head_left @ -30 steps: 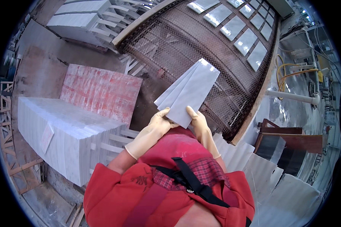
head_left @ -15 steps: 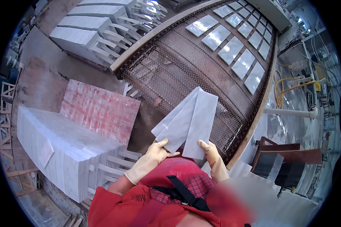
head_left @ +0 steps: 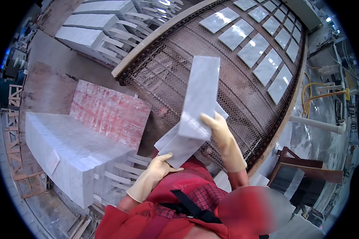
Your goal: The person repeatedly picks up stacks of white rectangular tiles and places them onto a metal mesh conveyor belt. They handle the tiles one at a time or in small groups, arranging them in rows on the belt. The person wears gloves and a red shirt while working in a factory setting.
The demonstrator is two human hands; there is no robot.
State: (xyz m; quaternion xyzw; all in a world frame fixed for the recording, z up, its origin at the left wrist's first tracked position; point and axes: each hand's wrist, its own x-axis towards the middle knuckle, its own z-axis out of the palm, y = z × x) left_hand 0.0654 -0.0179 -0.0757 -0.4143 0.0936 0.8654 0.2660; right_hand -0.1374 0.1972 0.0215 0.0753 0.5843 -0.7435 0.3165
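Observation:
My right hand, in a cream rubber glove, grips one long pale grey stone tile by its near right edge, thumb on top. This tile points away over the near end of a mesh conveyor belt. Beneath it, other fanned tiles of the same kind lie at a slant, partly hidden by it. My left hand, gloved alike, holds their near end with the thumb on top, just above my red apron. How many tiles lie underneath cannot be made out.
Shiny wet tiles lie in rows farther along the belt, inside a raised frame edge. At left stands a large stack of tiles beside a red-stained board. More stacks stand beyond. A white pipe runs at right.
My right hand has moved up and away, swinging its tile over the belt and across the others. My left hand has shifted slightly down and left with the remaining tiles.

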